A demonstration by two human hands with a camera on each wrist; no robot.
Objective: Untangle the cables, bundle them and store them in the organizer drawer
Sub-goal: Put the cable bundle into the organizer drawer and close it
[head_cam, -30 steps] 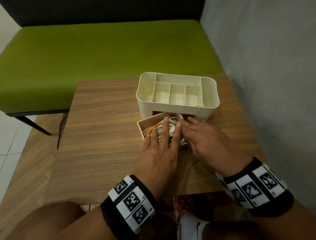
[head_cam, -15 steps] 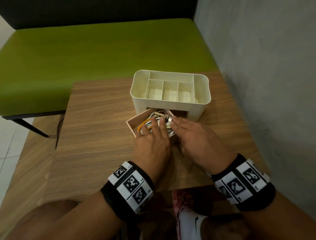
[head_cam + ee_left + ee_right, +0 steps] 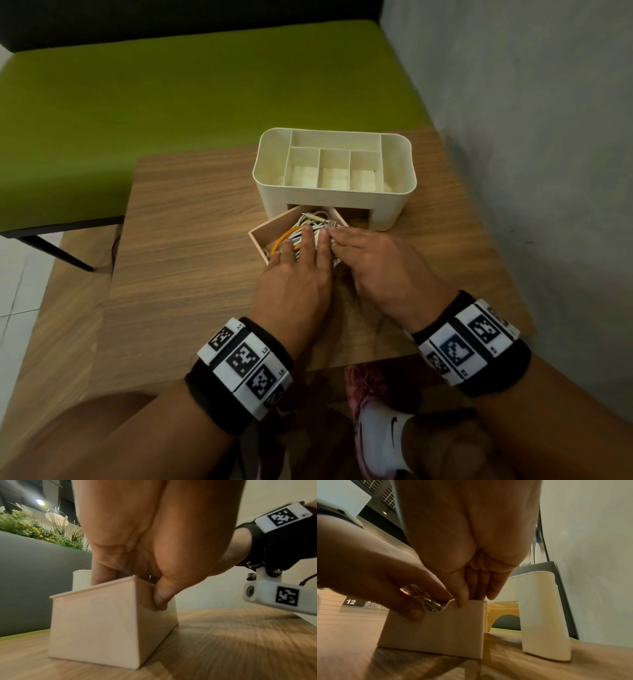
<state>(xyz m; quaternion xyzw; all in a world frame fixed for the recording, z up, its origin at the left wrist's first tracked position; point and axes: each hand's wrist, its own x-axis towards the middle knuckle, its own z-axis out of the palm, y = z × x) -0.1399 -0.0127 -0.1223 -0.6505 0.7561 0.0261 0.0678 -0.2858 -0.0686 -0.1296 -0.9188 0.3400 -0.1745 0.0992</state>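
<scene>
**Cables packed down, drawer not yet closed**

Cables, a bundle of white cords with one orange strand (image 3: 297,236), lie inside the small beige plastic drawer (image 3: 265,230), and both hands are on top of them. The left hand (image 3: 294,274) has its fingers stretched flat over the coil, thumb hooked down the drawer's near wall. The right hand (image 3: 373,263) lies alongside on the right, fingers straight and close together, tips resting on the drawer's front rim and the cords.

That drawer sits pulled out and skewed in front of the cream plastic desk organizer with open top compartments (image 3: 397,178), on the wood-grain table (image 3: 188,257). A green bench cushion (image 3: 171,85) lies beyond.

Untangling and bundling look finished. What seems left: squaring the drawer to its slot and pushing it home without a cord snagging.
</scene>
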